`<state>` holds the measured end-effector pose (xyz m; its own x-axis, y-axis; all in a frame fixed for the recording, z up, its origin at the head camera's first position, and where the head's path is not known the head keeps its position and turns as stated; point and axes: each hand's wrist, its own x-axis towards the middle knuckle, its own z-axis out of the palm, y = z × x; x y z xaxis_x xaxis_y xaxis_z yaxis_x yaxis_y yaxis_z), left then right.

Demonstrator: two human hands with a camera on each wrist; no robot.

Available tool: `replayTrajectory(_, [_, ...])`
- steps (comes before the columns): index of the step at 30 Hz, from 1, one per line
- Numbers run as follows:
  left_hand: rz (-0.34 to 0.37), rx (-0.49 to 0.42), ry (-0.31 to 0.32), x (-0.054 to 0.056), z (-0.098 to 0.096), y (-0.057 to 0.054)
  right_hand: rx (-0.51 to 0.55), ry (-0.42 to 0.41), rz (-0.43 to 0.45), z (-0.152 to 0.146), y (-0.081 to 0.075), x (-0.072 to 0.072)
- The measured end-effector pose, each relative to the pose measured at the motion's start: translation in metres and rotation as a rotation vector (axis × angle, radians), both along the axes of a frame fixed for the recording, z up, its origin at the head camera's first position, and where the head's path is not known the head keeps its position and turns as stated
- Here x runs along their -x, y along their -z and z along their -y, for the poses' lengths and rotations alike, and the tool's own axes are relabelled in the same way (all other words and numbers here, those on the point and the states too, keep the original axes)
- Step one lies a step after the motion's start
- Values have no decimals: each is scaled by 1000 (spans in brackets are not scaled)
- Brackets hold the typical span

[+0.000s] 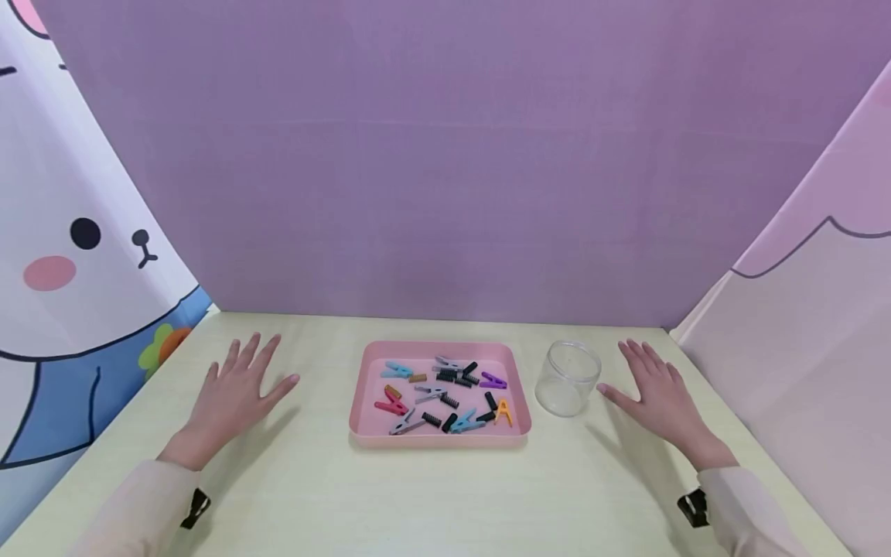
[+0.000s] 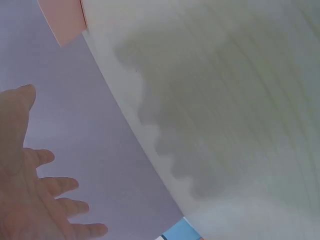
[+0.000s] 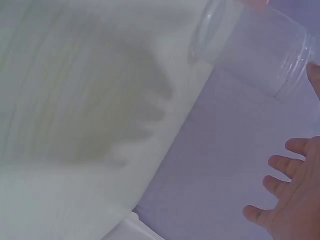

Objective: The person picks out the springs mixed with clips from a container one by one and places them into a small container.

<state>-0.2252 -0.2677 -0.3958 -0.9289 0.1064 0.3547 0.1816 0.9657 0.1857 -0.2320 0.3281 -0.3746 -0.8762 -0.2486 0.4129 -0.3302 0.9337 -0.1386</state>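
My left hand (image 1: 233,398) is held over the table left of a pink tray (image 1: 438,442), fingers spread and holding nothing. On the other side, my right hand (image 1: 657,394) is also spread, its thumb close beside a clear jar (image 1: 567,379). The jar stands upright, without a lid, just right of the tray. Inside the tray lie several small clips: blue clips (image 1: 397,370), a red clip (image 1: 392,401), grey clips, a purple clip (image 1: 493,381) and an orange clip (image 1: 503,412). Black springs (image 1: 431,420) and small black and brown pieces are scattered among them.
The pale table (image 1: 438,495) ends at a purple cloth backdrop (image 1: 445,170). A printed cartoon cloth (image 1: 76,309) hangs along the left side, and another pale printed cloth (image 1: 800,340) along the right. Hand shadows fall on the tabletop.
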Motion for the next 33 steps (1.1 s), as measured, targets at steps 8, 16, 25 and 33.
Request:
replayTrajectory(8, [-34,17,10,2,-10,-6,25,-42,-116,7,-8,5])
replayTrajectory(16, [-80,19,58,6,-21,-7,40,-93,-211,19,-15,9])
replayTrajectory(25, [-117,28,116,9,-35,-2,15,-166,-251,40,-18,9])
replayTrajectory(33, [-121,29,161,9,-47,3,-22,-215,-240,57,-17,10])
